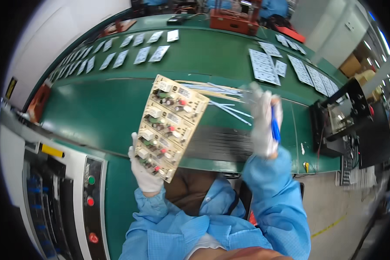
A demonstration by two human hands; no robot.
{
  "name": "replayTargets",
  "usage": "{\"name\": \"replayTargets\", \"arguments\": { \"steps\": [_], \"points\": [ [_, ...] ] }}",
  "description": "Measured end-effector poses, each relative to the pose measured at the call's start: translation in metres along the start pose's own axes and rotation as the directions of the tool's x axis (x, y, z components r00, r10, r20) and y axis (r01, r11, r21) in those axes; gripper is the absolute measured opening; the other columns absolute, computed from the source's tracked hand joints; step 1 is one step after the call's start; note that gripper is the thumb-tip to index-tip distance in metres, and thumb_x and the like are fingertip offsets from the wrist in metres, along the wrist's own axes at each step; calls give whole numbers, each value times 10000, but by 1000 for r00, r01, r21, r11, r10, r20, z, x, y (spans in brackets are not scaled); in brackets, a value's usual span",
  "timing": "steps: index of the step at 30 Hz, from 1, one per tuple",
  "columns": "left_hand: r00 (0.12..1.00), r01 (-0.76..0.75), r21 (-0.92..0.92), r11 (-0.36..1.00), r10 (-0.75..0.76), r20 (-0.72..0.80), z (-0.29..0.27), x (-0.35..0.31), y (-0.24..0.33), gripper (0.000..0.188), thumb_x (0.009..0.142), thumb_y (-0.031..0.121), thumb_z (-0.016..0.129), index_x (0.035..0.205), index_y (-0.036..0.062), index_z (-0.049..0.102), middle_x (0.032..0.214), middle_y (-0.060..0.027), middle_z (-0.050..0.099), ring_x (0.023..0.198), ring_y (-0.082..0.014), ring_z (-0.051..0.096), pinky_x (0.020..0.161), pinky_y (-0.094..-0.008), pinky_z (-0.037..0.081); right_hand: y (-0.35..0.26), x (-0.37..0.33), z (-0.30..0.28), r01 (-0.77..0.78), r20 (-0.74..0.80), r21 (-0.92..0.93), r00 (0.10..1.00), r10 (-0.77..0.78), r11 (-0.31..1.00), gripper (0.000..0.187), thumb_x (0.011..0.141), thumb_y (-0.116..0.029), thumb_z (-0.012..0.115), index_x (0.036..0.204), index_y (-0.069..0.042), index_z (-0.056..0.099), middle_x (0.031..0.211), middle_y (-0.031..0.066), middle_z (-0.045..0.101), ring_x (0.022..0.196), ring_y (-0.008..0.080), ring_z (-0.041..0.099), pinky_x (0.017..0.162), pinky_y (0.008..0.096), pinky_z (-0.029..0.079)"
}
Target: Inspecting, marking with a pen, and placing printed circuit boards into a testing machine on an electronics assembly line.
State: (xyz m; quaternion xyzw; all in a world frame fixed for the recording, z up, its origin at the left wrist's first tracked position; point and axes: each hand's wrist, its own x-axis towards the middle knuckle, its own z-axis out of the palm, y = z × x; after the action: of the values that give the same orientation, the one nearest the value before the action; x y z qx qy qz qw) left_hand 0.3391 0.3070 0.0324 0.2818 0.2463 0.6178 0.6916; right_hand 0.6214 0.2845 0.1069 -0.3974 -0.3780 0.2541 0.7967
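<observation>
My left hand, in a white glove, is closed on the lower left edge of a circuit board panel. The panel is tan, held tilted with its component side up, and carries repeated rows of white, red, green and dark parts. Out to the right, my gloved right hand is raised over the bench and smeared by motion. A blue pen-like tool lies along its palm, with the fingers closed around it. Behind the panel are pale narrow strips on the green bench.
Rows of small boards lie on the far green surface at left, larger board panels at right. A grooved dark mat is in front of me. A black test fixture stands right, a machine with buttons left.
</observation>
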Motion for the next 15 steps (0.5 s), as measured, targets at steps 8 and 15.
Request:
{"name": "replayTargets", "arguments": {
  "steps": [8,15],
  "points": [
    [955,-227,421,878,115,275,-2,48,-7,533,1032,303,246,1503,86,122,1497,-123,306,1341,-299,368,1106,-436,319,93,239,-174,-212,-207,-977,969,-135,-24,230,911,-260,494,1024,-80,582,957,240,649,955,399,623,815,462,480],
    [993,-53,83,995,45,106,8,51,-8,532,1032,246,285,1502,70,108,1494,-146,301,1333,-292,380,1100,-429,327,132,312,-222,-406,-448,-883,879,165,-237,430,866,-240,550,1279,-121,527,1277,155,571,1196,338,544,1026,567,340]
  ]
}}
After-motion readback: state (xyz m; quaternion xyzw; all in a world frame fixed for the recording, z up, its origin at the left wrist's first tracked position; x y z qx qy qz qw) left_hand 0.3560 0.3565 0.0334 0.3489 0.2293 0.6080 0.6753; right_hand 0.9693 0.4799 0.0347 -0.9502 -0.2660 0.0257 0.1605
